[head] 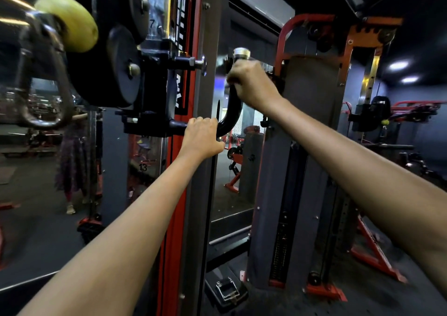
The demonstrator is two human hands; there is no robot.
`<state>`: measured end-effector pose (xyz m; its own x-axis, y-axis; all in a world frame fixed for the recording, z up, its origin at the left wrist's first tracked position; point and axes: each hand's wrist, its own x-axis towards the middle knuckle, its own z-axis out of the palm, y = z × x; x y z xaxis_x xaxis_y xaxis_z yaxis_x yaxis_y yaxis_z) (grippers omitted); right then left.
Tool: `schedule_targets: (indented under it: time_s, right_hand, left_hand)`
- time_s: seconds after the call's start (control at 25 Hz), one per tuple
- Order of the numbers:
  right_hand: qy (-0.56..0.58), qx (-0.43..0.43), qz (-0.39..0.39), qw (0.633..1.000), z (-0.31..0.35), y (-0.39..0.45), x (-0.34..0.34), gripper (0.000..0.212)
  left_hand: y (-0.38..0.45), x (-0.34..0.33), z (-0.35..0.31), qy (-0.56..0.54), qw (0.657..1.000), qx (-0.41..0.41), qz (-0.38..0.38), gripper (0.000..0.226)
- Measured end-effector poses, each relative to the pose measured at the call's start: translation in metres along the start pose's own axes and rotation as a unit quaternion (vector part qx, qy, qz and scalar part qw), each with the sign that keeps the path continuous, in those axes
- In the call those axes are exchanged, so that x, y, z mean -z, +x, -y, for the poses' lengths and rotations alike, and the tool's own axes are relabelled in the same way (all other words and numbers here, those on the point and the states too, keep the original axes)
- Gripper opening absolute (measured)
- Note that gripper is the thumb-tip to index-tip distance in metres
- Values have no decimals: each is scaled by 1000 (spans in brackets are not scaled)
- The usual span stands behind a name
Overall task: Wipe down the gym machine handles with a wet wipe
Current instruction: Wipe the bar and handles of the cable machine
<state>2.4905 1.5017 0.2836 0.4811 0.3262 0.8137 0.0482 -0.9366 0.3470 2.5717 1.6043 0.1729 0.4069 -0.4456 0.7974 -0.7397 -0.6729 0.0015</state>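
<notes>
Plainly, a curved black handle [232, 112] on the red-and-grey machine column [193, 170] is gripped by both hands at mid-frame. The right hand [254, 83] is wrapped around the upper, upright stretch just below the silver end cap [241, 53], fingers curled tight; the left hand [202, 138] is closed around the lower stretch where the bar bends toward the carriage [150, 112]. The long axis of the handle is thus run upward from the left hand, through the bend, to the right hand, so the uncovered bend lies between the two grips, below the right hand and just right of the left. No wet wipe can be made out; whether one is folded inside either fist cannot be told. The bend is judged reachable by sliding the right hand down along the bar. A yellow-green roller [70, 21] and black pulley discs [108, 66] are seen at near left. No containers are seen.
</notes>
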Motion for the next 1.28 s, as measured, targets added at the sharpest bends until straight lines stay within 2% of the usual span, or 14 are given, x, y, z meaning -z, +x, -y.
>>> schedule_targets:
  time_s: [0.08, 0.12, 0.24, 0.4, 0.8, 1.0, 1.04, 1.16, 1.28]
  right_hand:
    - [3, 31, 58, 998, 7, -14, 3, 10]
    - [0, 22, 52, 998, 8, -10, 8, 12]
    - [-29, -54, -34, 998, 3, 20, 23, 19]
    - [-93, -49, -12, 994, -1, 25, 8, 18]
    - [1, -82, -40, 996, 17, -25, -28, 12]
    - [42, -49, 55, 996, 18, -36, -9, 14]
    - [44, -48, 34, 997, 17, -26, 2, 14]
    - [65, -110, -97, 987, 4, 12, 30, 16]
    - [45, -128, -89, 987, -9, 23, 24, 18]
  left_hand:
    - [0, 1, 0, 1, 1000, -1, 6, 34]
    - [0, 1, 0, -1, 1000, 0, 6, 34]
    - [-1, 1, -1, -8, 1000, 1, 1, 32]
    - [-2, 1, 1, -22, 1000, -3, 1, 32]
    - [-1, 5, 3, -18, 999, -10, 27, 35]
    - [-2, 5, 2, -16, 999, -14, 26, 32]
    - [-2, 5, 3, -14, 999, -16, 26, 32]
    - [-2, 5, 4, -18, 999, -19, 25, 31]
    - [-4, 6, 3, -20, 999, -20, 23, 30]
